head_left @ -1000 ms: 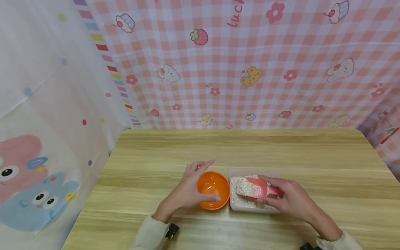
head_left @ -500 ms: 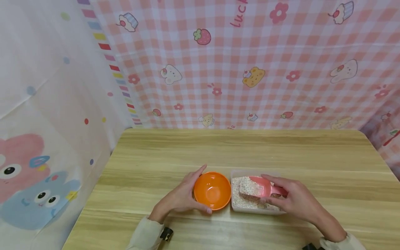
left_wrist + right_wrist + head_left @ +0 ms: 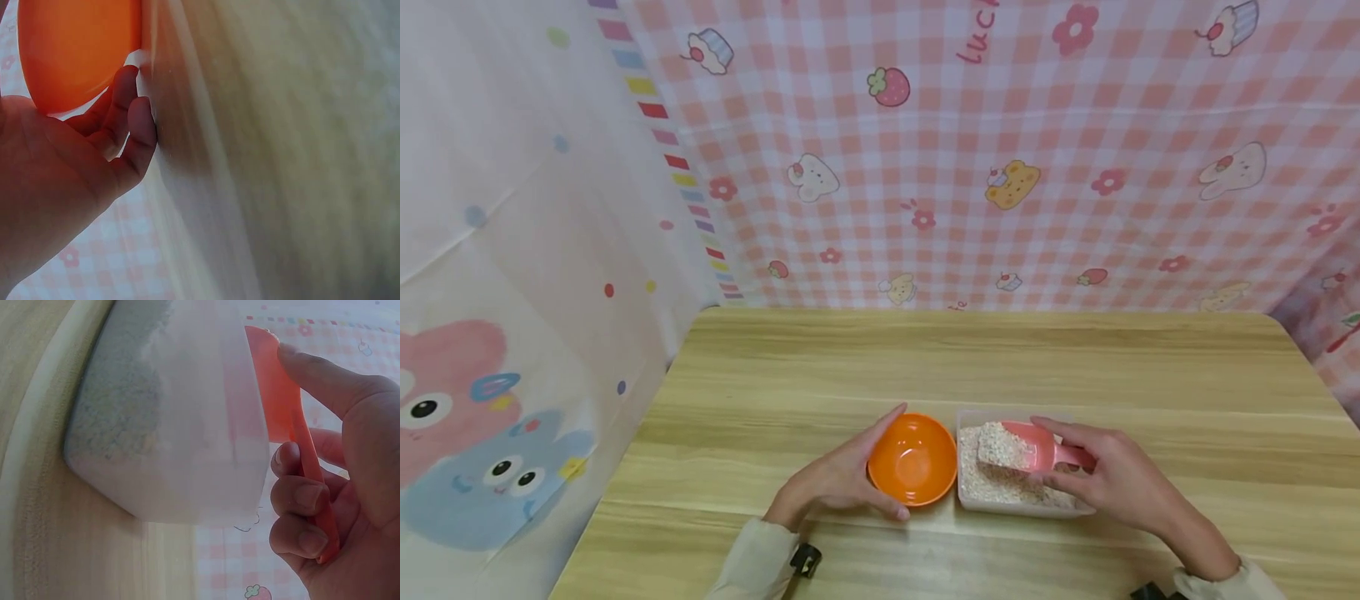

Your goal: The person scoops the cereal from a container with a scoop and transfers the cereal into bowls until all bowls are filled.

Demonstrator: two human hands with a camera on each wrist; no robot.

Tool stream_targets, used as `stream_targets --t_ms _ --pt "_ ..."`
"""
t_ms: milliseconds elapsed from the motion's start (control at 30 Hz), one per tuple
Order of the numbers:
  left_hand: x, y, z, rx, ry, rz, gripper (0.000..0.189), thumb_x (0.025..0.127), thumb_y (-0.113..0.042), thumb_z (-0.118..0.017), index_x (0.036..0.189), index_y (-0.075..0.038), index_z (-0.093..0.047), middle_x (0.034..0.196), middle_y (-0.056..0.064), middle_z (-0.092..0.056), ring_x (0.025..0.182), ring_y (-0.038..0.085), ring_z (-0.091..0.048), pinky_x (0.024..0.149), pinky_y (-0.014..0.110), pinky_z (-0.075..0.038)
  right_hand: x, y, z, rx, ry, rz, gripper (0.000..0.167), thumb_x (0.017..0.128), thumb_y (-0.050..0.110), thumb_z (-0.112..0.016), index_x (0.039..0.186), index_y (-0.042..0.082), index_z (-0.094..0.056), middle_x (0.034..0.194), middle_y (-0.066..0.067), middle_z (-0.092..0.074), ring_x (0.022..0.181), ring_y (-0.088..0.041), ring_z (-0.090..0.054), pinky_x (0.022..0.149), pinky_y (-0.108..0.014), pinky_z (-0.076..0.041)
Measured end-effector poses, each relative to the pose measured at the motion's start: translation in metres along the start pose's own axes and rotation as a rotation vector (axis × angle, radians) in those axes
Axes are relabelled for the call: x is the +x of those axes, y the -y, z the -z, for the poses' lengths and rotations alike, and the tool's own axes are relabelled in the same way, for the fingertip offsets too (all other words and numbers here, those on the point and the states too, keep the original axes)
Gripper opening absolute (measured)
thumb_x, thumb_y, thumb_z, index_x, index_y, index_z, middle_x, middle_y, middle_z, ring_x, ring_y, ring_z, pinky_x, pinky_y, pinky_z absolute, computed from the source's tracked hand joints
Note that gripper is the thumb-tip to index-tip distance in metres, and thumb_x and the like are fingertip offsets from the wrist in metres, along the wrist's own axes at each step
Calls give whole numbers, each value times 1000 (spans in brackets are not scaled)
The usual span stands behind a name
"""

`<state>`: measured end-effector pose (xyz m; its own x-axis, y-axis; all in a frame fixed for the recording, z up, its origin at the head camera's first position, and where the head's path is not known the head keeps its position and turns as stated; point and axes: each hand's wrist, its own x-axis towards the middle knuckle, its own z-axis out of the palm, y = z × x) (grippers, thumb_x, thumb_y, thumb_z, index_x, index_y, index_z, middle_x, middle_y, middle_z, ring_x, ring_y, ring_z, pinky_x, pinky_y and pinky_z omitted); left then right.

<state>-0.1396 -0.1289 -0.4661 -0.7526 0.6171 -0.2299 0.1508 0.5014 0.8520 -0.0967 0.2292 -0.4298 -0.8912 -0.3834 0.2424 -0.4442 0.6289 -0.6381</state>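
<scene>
An orange bowl (image 3: pixel 913 460) stands upright in the head view, its inside bare. My left hand (image 3: pixel 842 475) is spread round the bowl's left side, thumb at the near rim and forefinger at the far rim. In the left wrist view the other fingers (image 3: pixel 142 128) curl under the bowl's wall, close to the tabletop. My right hand (image 3: pixel 1116 475) grips the handle of a pink scoop (image 3: pixel 1040 448) heaped with pale oat-like flakes (image 3: pixel 1000 446). The scoop hangs over a translucent rectangular tub (image 3: pixel 1015 505) holding more of the same flakes. From the right wrist view, several fingers wrap the scoop handle (image 3: pixel 312 462).
The bowl and tub stand side by side on a wood-grain table (image 3: pixel 850 350), nearly touching. A pink checked cloth (image 3: pixel 925 150) hangs behind the table's far edge. A white printed cloth (image 3: pixel 550 250) hangs along the left.
My left hand has shifted from over the bowl's left part to round its outside, the thumb now at the near rim. The right hand and filled scoop stay over the tub.
</scene>
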Motion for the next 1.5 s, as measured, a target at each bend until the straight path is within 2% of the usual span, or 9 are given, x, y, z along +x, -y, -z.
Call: stream_targets --t_ms 300,600,867,967,1033,1133,1267,1400,1500 --pt "0 -2 -1 -20 6 34 125 66 -37 -93 159 -35 -10 163 -3 -24 145 23 -30 119 51 -20 3 5 5 13 18 -26 62 75 25 -87 130 5 -64 66 14 -42 55 4 -35 46 -19 -35" --pt "1 -4 -1 -38 2 53 123 66 -36 -93 159 -36 -13 161 -2 -28 143 22 -33 118 52 -21 9 10 16 28 22 4 60 76 17 -86 130 4 -64 63 16 -34 54 4 -32 44 -18 -33" --pt "3 -6 -1 -42 8 69 121 67 -35 -93 158 -37 -14 159 -2 -30 141 23 -36 117 52 -23 19 16 26 -8 14 34 59 77 23 -86 130 6 -65 63 15 -30 55 3 -30 46 -18 -31" --pt "4 -5 0 -34 9 69 121 67 -35 -93 158 -36 -13 160 -1 -29 141 23 -35 117 52 -23 22 19 28 -12 20 35 60 77 25 -86 130 6 -64 64 14 -34 55 2 -33 47 -18 -33" --pt "4 -5 0 -31 10 67 120 68 -35 -92 158 -36 -13 160 0 -29 141 24 -35 117 53 -24 24 21 29 -18 28 31 60 77 26 -86 131 6 -64 70 13 -48 57 1 -37 49 -19 -35" --pt "3 -5 1 -29 11 69 119 69 -35 -92 158 -36 -13 160 2 -29 142 26 -35 117 53 -24 28 26 29 -28 42 28 61 77 27 -86 132 8 -64 78 10 -58 59 0 -40 51 -20 -37" --pt "2 -4 2 -30 7 77 119 68 -36 -92 158 -36 -14 159 4 -30 141 26 -35 117 54 -24 32 33 29 -33 54 43 62 77 28 -86 132 10 -64 78 8 -58 58 0 -37 51 -20 -35" --pt "1 -3 1 -34 7 73 118 69 -35 -92 158 -35 -14 158 5 -32 140 27 -37 116 54 -25 35 38 26 -22 58 55 61 76 26 -87 131 10 -65 90 5 -65 59 0 -37 52 -21 -35" --pt "1 -4 1 -36 10 79 118 69 -36 -92 158 -36 -14 157 4 -34 139 26 -38 116 54 -26 38 41 23 -9 70 52 62 75 25 -87 132 11 -65 83 7 -63 58 -1 -37 52 -20 -36"
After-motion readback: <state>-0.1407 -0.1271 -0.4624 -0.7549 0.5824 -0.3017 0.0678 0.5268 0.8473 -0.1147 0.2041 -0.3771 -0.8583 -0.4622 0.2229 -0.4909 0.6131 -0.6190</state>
